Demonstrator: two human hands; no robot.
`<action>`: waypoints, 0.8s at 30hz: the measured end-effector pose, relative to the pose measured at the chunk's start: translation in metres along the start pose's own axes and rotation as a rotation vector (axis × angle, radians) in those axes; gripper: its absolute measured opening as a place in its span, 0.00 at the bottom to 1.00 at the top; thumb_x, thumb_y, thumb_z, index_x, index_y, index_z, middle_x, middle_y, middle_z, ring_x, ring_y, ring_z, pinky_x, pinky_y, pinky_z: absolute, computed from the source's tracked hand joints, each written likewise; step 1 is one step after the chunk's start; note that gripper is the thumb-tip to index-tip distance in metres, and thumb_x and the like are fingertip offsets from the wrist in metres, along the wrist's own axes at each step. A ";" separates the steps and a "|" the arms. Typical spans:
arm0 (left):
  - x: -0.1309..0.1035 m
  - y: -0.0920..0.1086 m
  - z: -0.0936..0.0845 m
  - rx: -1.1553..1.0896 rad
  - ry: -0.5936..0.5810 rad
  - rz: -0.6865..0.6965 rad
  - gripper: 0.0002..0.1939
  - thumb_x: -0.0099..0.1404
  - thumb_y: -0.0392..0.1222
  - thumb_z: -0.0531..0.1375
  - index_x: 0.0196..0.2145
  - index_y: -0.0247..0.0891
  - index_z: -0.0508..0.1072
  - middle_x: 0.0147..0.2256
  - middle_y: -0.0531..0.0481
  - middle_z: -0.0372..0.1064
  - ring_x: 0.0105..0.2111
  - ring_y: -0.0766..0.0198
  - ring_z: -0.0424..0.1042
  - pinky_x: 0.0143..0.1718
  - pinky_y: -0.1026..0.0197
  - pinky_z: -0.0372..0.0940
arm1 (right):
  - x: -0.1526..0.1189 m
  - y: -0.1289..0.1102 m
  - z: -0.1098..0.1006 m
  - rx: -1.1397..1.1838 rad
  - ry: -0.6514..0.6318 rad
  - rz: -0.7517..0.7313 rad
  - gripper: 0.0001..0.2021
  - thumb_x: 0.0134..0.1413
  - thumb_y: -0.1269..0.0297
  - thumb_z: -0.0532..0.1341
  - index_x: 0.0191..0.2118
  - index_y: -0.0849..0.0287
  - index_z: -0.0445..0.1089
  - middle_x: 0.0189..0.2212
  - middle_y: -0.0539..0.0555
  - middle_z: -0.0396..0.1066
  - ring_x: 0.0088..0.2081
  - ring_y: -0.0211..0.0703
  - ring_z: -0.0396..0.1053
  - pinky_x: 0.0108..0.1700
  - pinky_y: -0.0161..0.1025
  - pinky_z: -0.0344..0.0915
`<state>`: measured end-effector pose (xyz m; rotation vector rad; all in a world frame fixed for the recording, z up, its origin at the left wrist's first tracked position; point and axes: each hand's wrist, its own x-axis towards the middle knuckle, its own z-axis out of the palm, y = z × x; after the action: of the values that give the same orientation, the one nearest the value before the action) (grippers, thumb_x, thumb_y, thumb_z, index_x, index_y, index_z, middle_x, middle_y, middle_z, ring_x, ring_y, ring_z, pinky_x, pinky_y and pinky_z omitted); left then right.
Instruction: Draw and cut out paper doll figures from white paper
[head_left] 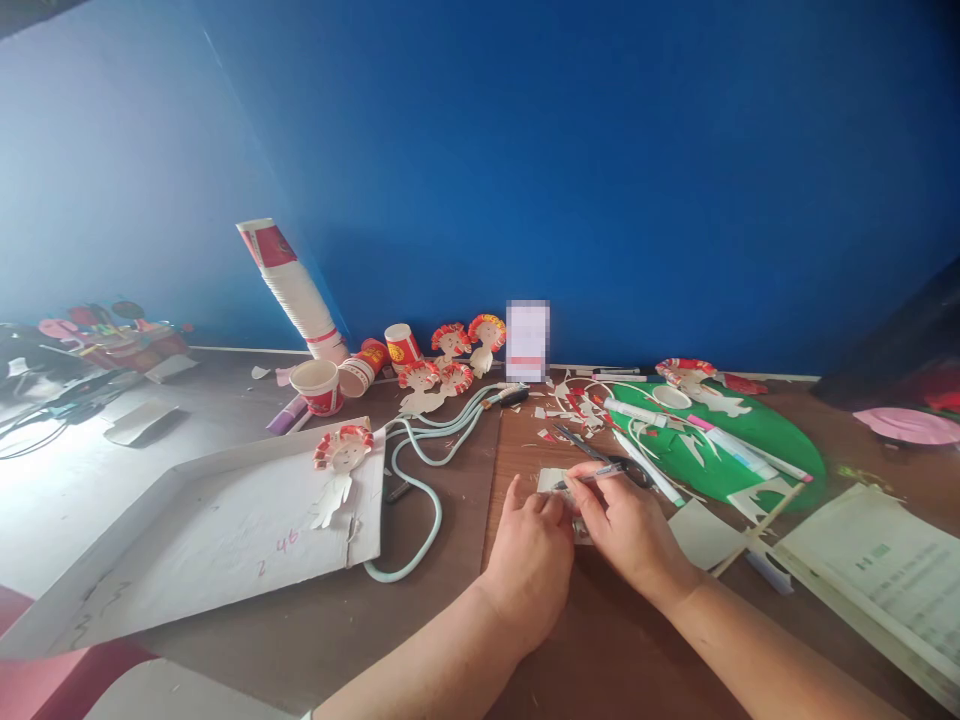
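Observation:
On the brown table lies a small piece of white paper (553,478), partly covered by both hands. My left hand (531,560) presses on its left and lower part, fingers bent over it. My right hand (626,530) is closed around a dark-tipped pen (600,475), whose tip points left over the paper near the left fingertips. Just behind the right hand lie black scissors (581,443), their handles partly hidden by that hand. White and red paper scraps (570,410) are scattered beyond the paper.
Paper lion figures (452,340) stand near paper cups (315,385) at the back. One lion figure (345,455) lies on a white box lid (225,510) at left. A pale blue cable (435,500) curls beside it. Markers rest on a green sheet (787,435); a booklet (885,570) lies right.

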<state>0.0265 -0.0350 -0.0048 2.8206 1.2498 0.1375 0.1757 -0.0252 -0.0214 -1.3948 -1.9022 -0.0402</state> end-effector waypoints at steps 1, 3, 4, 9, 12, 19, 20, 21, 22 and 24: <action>0.000 0.000 0.000 -0.001 0.001 0.001 0.20 0.62 0.37 0.49 0.50 0.34 0.69 0.44 0.42 0.69 0.46 0.56 0.65 0.61 0.44 0.43 | 0.000 -0.001 0.000 0.000 0.000 -0.004 0.09 0.62 0.64 0.52 0.37 0.58 0.67 0.33 0.56 0.76 0.34 0.45 0.76 0.37 0.38 0.71; 0.000 0.000 0.001 -0.002 0.006 0.002 0.20 0.63 0.38 0.49 0.50 0.34 0.69 0.44 0.42 0.69 0.46 0.56 0.64 0.61 0.44 0.43 | 0.001 -0.002 -0.001 -0.007 0.000 -0.018 0.09 0.62 0.64 0.51 0.37 0.58 0.67 0.33 0.56 0.77 0.34 0.46 0.76 0.37 0.38 0.71; 0.000 0.000 0.002 -0.001 0.006 0.001 0.20 0.63 0.38 0.49 0.50 0.33 0.69 0.44 0.42 0.69 0.46 0.56 0.64 0.61 0.44 0.43 | 0.001 -0.002 -0.001 -0.013 0.001 -0.023 0.09 0.62 0.64 0.51 0.37 0.58 0.67 0.33 0.57 0.77 0.34 0.46 0.76 0.37 0.38 0.71; 0.000 0.000 0.002 0.006 -0.001 -0.004 0.19 0.63 0.38 0.49 0.50 0.34 0.69 0.44 0.42 0.68 0.46 0.56 0.64 0.61 0.44 0.43 | 0.002 -0.002 0.000 -0.048 0.010 -0.031 0.10 0.62 0.64 0.51 0.37 0.59 0.68 0.33 0.57 0.77 0.34 0.47 0.76 0.35 0.39 0.71; 0.000 0.000 0.001 0.008 -0.001 0.002 0.19 0.62 0.37 0.50 0.50 0.33 0.69 0.44 0.42 0.68 0.46 0.56 0.64 0.61 0.44 0.43 | 0.002 -0.001 0.000 -0.056 0.016 -0.036 0.10 0.62 0.64 0.51 0.37 0.60 0.68 0.33 0.57 0.77 0.34 0.47 0.76 0.35 0.39 0.71; 0.000 0.000 0.001 -0.004 0.019 -0.009 0.20 0.62 0.37 0.49 0.50 0.33 0.69 0.42 0.42 0.69 0.45 0.57 0.65 0.61 0.44 0.44 | 0.002 0.000 0.000 -0.046 0.013 -0.006 0.09 0.62 0.65 0.51 0.37 0.59 0.68 0.34 0.57 0.76 0.34 0.46 0.76 0.35 0.39 0.71; 0.000 0.000 0.001 -0.005 0.020 -0.013 0.20 0.62 0.36 0.49 0.50 0.33 0.68 0.42 0.42 0.69 0.45 0.57 0.65 0.61 0.44 0.44 | 0.002 0.000 0.000 -0.042 0.010 0.004 0.08 0.62 0.65 0.52 0.37 0.58 0.67 0.34 0.56 0.76 0.34 0.46 0.76 0.34 0.38 0.70; 0.000 0.000 0.001 -0.008 0.019 -0.015 0.20 0.63 0.36 0.49 0.50 0.33 0.68 0.42 0.42 0.69 0.45 0.57 0.65 0.61 0.44 0.44 | 0.002 0.000 0.000 -0.040 0.008 0.010 0.08 0.62 0.65 0.52 0.37 0.58 0.67 0.34 0.56 0.76 0.33 0.46 0.76 0.33 0.38 0.70; 0.000 0.000 0.001 -0.011 0.016 -0.016 0.20 0.63 0.37 0.49 0.50 0.34 0.68 0.42 0.43 0.69 0.44 0.57 0.65 0.61 0.44 0.44 | 0.002 0.001 0.000 -0.038 0.008 0.012 0.08 0.62 0.64 0.52 0.38 0.58 0.67 0.34 0.56 0.76 0.32 0.46 0.76 0.33 0.38 0.70; 0.000 0.000 0.001 -0.012 0.015 -0.012 0.19 0.63 0.37 0.49 0.50 0.33 0.69 0.42 0.43 0.69 0.44 0.57 0.65 0.61 0.43 0.44 | 0.002 0.002 -0.001 -0.034 0.008 0.013 0.08 0.62 0.64 0.52 0.38 0.58 0.67 0.34 0.56 0.76 0.32 0.46 0.76 0.33 0.38 0.70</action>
<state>0.0268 -0.0348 -0.0062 2.8062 1.2649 0.1662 0.1771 -0.0233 -0.0204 -1.4277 -1.8935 -0.0726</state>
